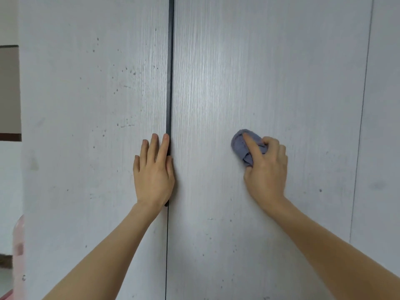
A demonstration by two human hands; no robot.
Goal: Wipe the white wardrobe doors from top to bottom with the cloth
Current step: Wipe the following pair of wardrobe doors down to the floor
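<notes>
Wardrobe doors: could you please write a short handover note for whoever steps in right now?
Left hand: flat on the left door, fingers straight beside the dark centre gap.
Right hand: grip on the bunched blue cloth, pressing it to the right door at mid-height.
Done: cannot tell.
Left: specks show on both doors; wipe downward, then do the left door.

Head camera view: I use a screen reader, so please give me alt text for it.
A person's right hand presses a bunched blue-grey cloth against the right white wardrobe door. The left hand lies flat on the left door, beside the dark gap. Small dark specks dot both doors.
</notes>
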